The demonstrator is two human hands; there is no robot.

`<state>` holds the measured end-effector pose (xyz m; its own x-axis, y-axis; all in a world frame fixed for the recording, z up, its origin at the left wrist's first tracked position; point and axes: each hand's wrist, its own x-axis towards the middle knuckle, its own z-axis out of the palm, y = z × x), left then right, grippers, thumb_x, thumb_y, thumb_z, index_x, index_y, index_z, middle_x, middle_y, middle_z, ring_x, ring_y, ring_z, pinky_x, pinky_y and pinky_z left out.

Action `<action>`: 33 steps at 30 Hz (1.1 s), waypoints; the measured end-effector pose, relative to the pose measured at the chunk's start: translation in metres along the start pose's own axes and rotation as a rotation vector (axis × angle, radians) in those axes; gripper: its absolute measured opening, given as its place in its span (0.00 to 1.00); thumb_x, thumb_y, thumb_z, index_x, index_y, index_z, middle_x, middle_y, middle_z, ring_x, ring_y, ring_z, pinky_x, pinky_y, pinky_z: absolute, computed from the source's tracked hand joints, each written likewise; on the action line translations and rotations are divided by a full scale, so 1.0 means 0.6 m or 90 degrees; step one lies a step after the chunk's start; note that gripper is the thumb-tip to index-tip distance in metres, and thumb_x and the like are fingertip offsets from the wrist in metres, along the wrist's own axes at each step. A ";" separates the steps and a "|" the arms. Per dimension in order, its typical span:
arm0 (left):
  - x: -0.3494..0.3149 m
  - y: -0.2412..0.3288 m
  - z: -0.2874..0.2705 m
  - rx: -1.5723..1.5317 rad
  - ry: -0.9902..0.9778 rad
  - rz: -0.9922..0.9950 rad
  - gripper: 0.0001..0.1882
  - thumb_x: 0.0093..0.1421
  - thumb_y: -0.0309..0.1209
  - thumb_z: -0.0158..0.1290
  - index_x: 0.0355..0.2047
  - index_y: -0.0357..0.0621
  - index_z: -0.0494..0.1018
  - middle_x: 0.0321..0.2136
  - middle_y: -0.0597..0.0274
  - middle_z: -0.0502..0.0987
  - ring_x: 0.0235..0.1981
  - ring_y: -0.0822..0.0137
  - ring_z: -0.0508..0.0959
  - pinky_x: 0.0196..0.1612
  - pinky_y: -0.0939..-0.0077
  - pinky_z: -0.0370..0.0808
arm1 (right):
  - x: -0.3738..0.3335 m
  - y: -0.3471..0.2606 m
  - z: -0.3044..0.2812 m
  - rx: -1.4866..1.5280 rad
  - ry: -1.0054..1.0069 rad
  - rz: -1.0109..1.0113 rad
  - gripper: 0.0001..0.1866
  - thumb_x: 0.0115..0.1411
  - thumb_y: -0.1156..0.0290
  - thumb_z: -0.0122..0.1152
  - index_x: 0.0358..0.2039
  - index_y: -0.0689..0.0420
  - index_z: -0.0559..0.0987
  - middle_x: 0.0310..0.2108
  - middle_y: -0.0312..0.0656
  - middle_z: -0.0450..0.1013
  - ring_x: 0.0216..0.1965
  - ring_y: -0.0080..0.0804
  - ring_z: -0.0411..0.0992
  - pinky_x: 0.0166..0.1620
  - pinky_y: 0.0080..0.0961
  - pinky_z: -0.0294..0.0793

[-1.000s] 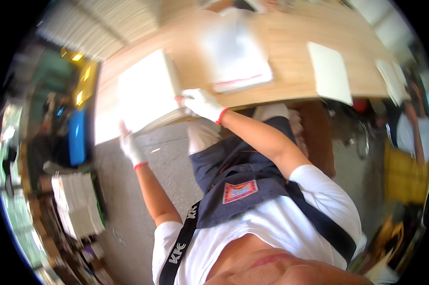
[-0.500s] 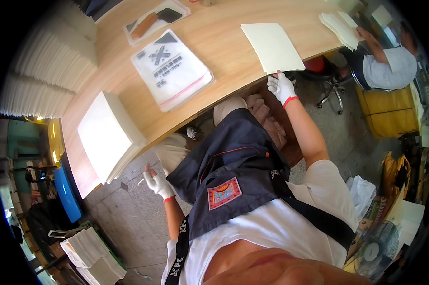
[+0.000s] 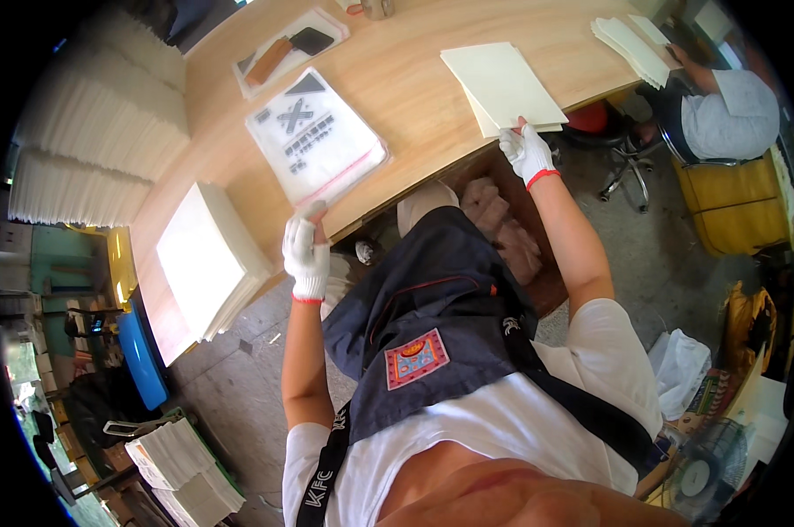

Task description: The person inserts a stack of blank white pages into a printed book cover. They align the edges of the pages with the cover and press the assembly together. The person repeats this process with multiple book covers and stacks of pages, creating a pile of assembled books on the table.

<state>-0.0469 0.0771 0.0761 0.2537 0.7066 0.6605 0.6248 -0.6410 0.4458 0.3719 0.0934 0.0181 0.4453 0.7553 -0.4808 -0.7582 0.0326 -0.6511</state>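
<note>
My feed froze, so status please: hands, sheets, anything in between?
Right hand pinching near edge of cream sheets. Left hand by printed bags, contact unclear. Printed bags lie between cream sheets and white stack.

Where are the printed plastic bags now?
In the head view, the plastic bags lie left of centre on the table, between the thick paper stack and the cream sheets at the right hand.

It looks like a paper workshop to me. Tall paper stacks [image 3: 98, 132] rise by the long worktop [image 3: 401, 66], where 1 co-worker [image 3: 731, 123] sits.
</note>
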 end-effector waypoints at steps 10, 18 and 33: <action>0.030 0.020 0.062 -0.070 -0.067 0.023 0.09 0.52 0.21 0.50 0.33 0.44 0.75 0.34 0.60 0.77 0.36 0.59 0.75 0.39 0.70 0.71 | -0.002 0.004 0.008 0.028 0.028 0.058 0.16 0.63 0.59 0.49 0.35 0.61 0.66 0.26 0.48 0.71 0.15 0.29 0.66 0.14 0.18 0.67; 0.010 0.018 0.065 -0.080 -0.133 -0.011 0.09 0.52 0.22 0.50 0.34 0.45 0.75 0.30 0.59 0.76 0.32 0.58 0.74 0.37 0.67 0.70 | 0.063 -0.004 -0.010 -0.007 -0.040 0.063 0.10 0.60 0.67 0.51 0.35 0.61 0.68 0.24 0.47 0.72 0.14 0.26 0.64 0.14 0.17 0.65; 0.077 -0.018 0.053 -0.434 0.018 -0.413 0.25 0.62 0.33 0.48 0.58 0.37 0.59 0.51 0.52 0.69 0.52 0.67 0.68 0.52 0.76 0.65 | -0.094 0.017 0.033 -0.268 -0.405 0.034 0.11 0.57 0.72 0.57 0.40 0.62 0.74 0.22 0.36 0.73 0.12 0.14 0.63 0.11 0.09 0.55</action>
<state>-0.0181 0.1262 0.0824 -0.0161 0.9855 0.1688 0.0686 -0.1674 0.9835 0.3295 0.0640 0.0503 -0.0436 0.9845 -0.1697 -0.4682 -0.1702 -0.8671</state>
